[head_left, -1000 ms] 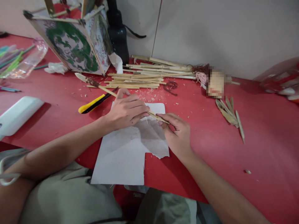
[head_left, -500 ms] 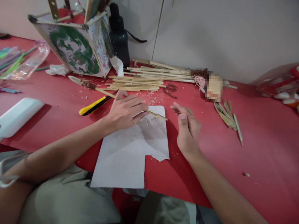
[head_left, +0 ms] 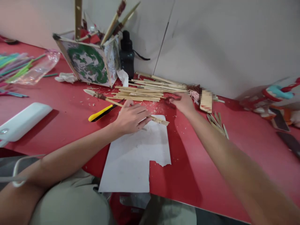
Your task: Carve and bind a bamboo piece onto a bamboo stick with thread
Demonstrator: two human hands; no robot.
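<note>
My left hand (head_left: 134, 118) is closed around a thin bamboo stick (head_left: 113, 102) with a pale blade-like tip bound in brown cord at its left end. The stick's right end juts out over a torn white sheet of paper (head_left: 131, 162). Farther back, my right hand (head_left: 181, 101) reaches to a dark brown cord (head_left: 170, 100), beside the right ends of several cut bamboo sticks (head_left: 138, 93); its fingertips are over the cord, and whether they grip it is unclear. A yellow and black cutter (head_left: 100, 114) lies left of my left hand.
A dragon-patterned box (head_left: 87, 64) holding sticks and a dark bottle (head_left: 127, 57) stand by the wall. A white device (head_left: 25, 120) and colourful stems (head_left: 17, 67) lie left. Right are a blurred card (head_left: 206, 101), leaf-like pieces (head_left: 217, 123) and dark phones (head_left: 280, 118).
My right hand has moved back and away from me, from beside the paper to the brown cord. My left hand still holds the stick. The view has shifted, showing more of the box and right side.
</note>
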